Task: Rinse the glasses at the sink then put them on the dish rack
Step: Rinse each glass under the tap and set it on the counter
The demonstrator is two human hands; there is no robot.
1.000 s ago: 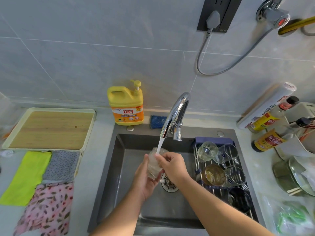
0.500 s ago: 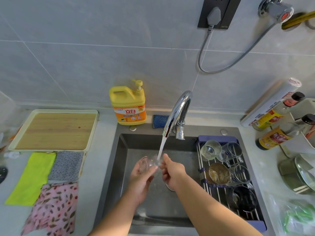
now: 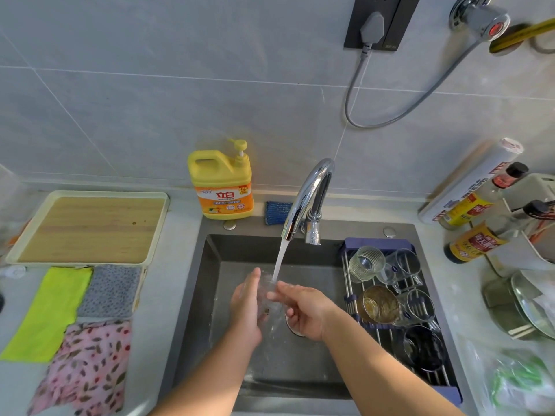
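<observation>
Over the last second the glass has gone from upright under the water to lying blurred between both palms, low over the sink. The left hand presses it with straight fingers, and the right hand curls its fingers round the other side. We judge the rinse under way, with the move to the dish rack, which already carries glasses, not yet begun.
</observation>
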